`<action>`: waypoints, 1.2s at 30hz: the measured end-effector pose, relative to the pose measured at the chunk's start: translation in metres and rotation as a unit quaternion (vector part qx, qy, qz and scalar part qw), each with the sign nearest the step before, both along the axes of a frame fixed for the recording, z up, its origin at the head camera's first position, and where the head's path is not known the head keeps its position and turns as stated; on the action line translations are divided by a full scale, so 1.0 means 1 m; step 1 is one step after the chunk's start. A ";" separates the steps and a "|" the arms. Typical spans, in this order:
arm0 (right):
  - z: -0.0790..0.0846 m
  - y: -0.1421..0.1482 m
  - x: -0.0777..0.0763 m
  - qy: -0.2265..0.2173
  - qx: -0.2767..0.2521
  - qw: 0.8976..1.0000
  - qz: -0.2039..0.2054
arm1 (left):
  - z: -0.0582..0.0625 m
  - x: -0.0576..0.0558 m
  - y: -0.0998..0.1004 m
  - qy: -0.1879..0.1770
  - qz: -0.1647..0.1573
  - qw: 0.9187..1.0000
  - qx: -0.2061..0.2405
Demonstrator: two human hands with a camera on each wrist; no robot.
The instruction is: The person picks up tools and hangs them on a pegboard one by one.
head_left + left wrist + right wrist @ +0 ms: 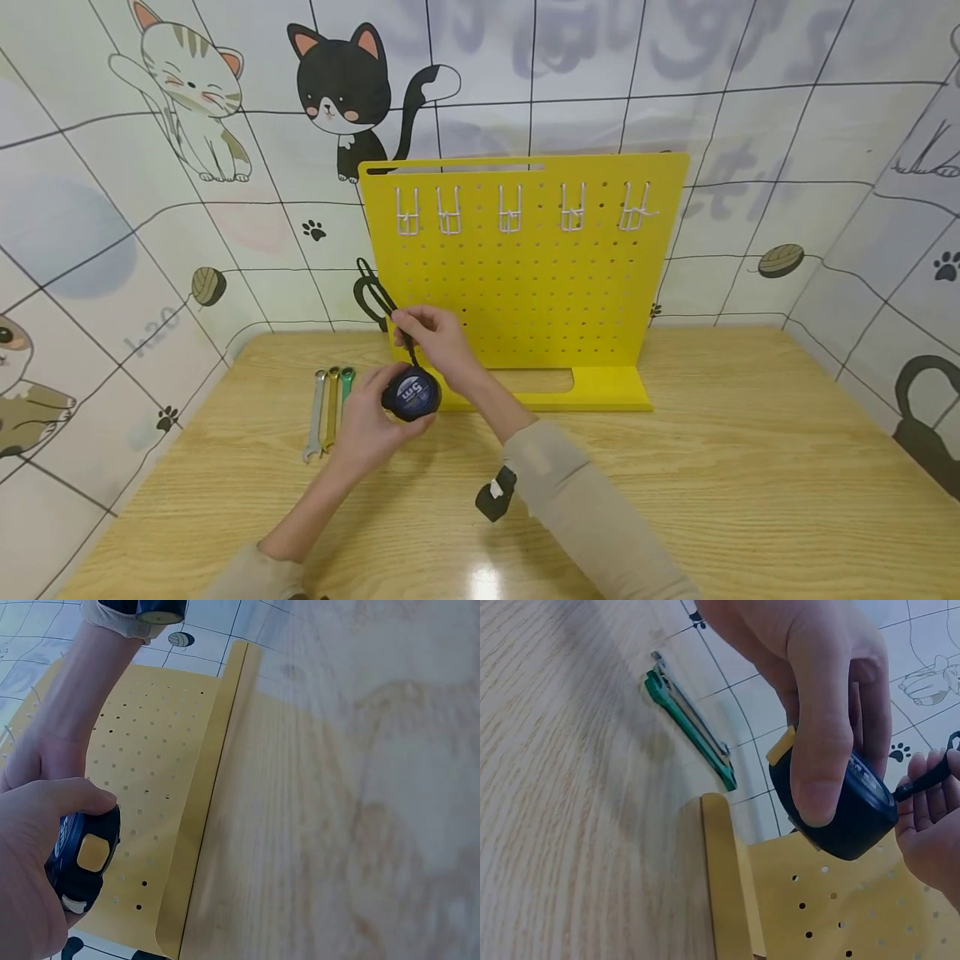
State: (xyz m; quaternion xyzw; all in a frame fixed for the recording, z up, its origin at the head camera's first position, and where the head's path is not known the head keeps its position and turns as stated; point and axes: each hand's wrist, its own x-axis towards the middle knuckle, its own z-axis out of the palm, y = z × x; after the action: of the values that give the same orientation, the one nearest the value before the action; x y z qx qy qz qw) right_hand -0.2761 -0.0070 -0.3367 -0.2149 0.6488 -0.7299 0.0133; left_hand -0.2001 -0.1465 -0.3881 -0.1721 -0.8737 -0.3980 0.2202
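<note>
My left hand (363,429) grips a round black tape measure (412,394) with a blue "5m" label, held above the table in front of the pegboard's lower left corner. In the left wrist view, the thumb lies over the tape measure's (86,862) top, next to a yellow button (93,853). The right hand (446,346) pinches the black wrist strap (372,292) of the tape measure, its loop sticking up past the fingers. The right wrist view shows the strap (930,778) running from the case into those fingers.
A yellow pegboard (517,292) stands on its base at the back, with several white wire hooks (510,212) along its top. Left of it lie a silver wrench (316,417), a gold wrench (332,412) and a green wrench (347,382) on the wooden table (712,483).
</note>
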 end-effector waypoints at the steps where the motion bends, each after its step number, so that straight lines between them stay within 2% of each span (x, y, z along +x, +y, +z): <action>1: 0.002 0.000 0.000 0.001 -0.007 1.000 -0.002 | 0.000 -0.001 0.001 0.003 0.000 1.000 0.000; 15: 0.024 0.009 0.002 0.029 -0.048 0.998 -0.022 | 0.009 -0.009 0.010 0.036 -0.017 0.999 0.026; 23: 0.034 0.014 -0.001 0.040 -0.078 0.995 -0.056 | 0.016 -0.012 0.018 0.046 -0.009 0.998 0.029; 27: 0.036 0.017 -0.002 0.047 -0.091 0.992 -0.072 | 0.018 -0.015 0.024 0.053 -0.016 0.998 0.038; 36: 0.043 0.018 -0.007 0.036 -0.089 0.991 -0.097 | 0.019 -0.022 0.028 0.032 -0.020 0.997 0.060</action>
State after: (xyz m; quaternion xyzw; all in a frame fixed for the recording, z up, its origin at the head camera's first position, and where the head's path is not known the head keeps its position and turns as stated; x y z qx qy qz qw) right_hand -0.2827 0.0107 -0.2939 -0.1775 0.5991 -0.7744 -0.0999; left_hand -0.2223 -0.1187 -0.3696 -0.1891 -0.8370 -0.4485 0.2500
